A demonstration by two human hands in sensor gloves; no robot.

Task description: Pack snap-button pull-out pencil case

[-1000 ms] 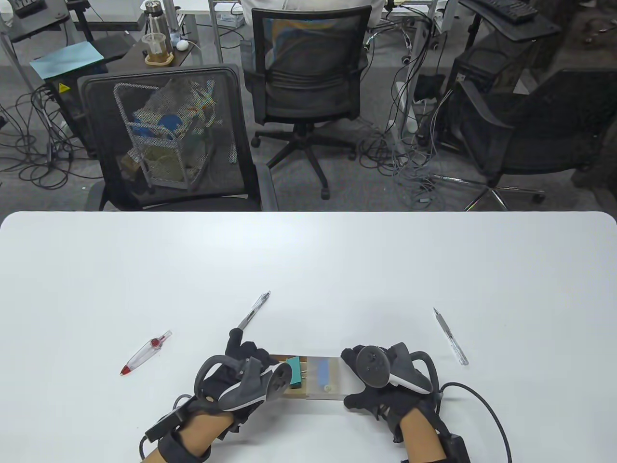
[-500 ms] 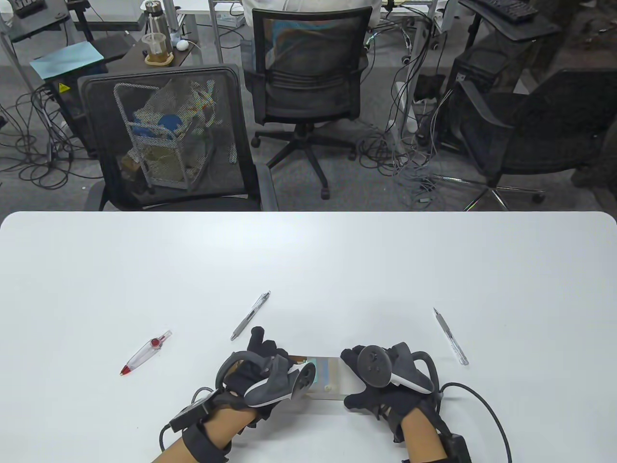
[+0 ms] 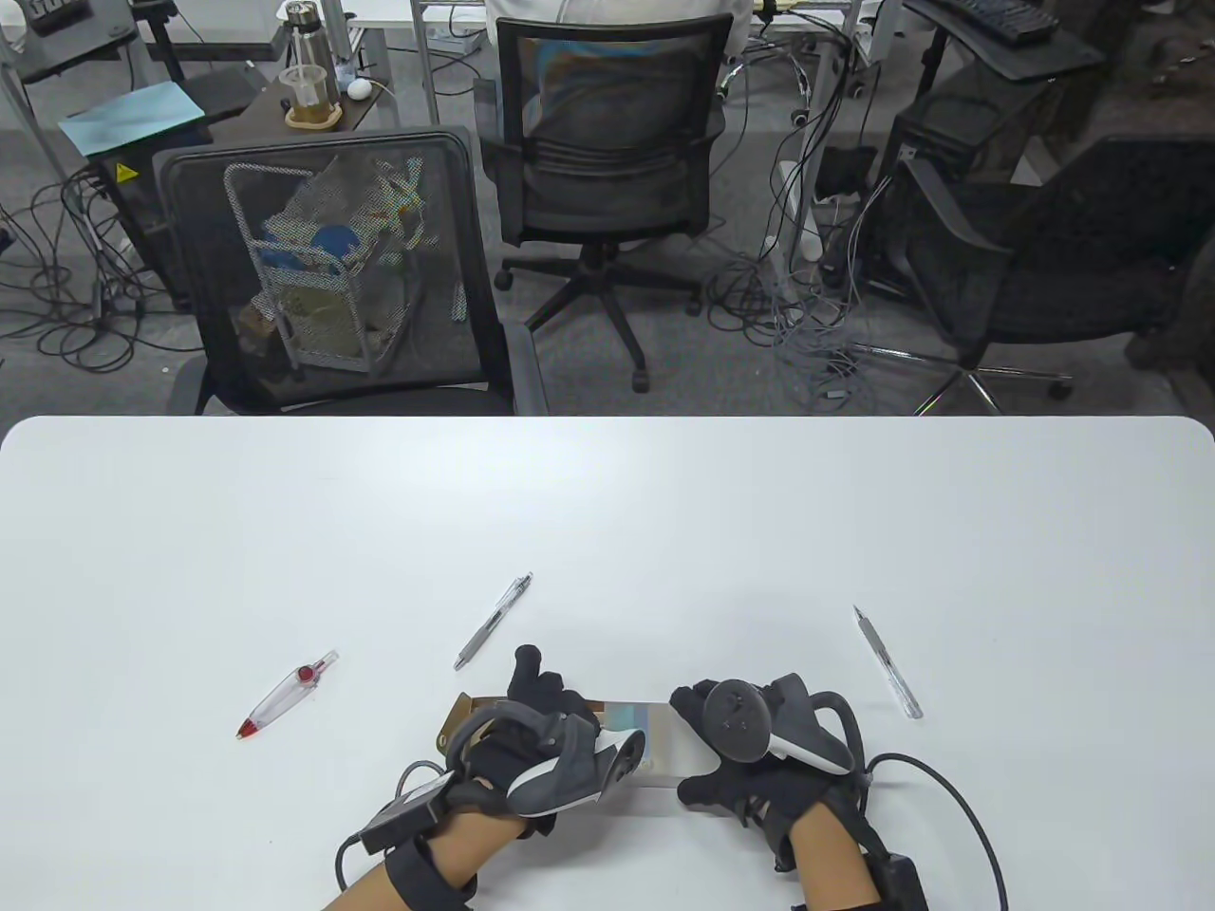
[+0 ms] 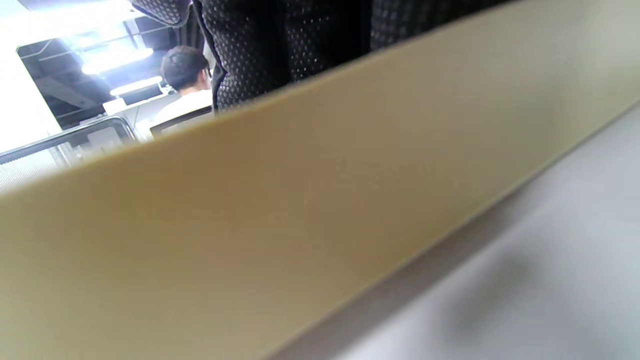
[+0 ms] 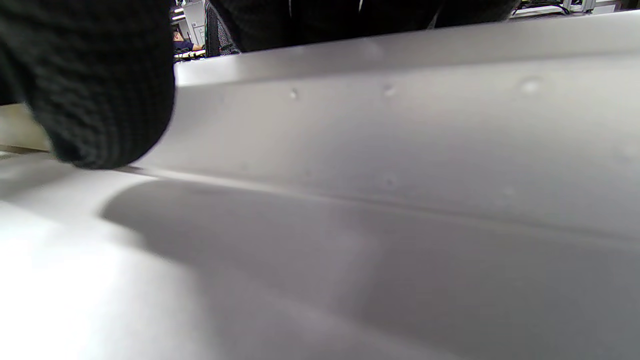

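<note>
The pencil case [image 3: 655, 735] lies near the table's front edge, a frosted clear sleeve over a tan inner tray. My left hand [image 3: 546, 735] grips its left end from above and covers most of it. A tan flap [image 3: 463, 710] sticks out to the left of that hand. The tan surface [image 4: 300, 225] fills the left wrist view, with my fingers [image 4: 280, 45] over its top edge. My right hand [image 3: 750, 750] holds the sleeve's right end. The sleeve's grey wall [image 5: 400, 140] shows in the right wrist view, with my thumb [image 5: 90, 85] against it.
A clear pen [image 3: 493, 622] lies just beyond my left hand. A red-tipped pen [image 3: 288, 695] lies to the left. A slim silver pen-like tool [image 3: 887, 662] lies to the right. Glove cables trail off the table's front edge.
My left hand has moved right along the case, and the tray with the teal and blue items has slid into the sleeve. A tan flap now shows at the left. The right hand stayed still.
</note>
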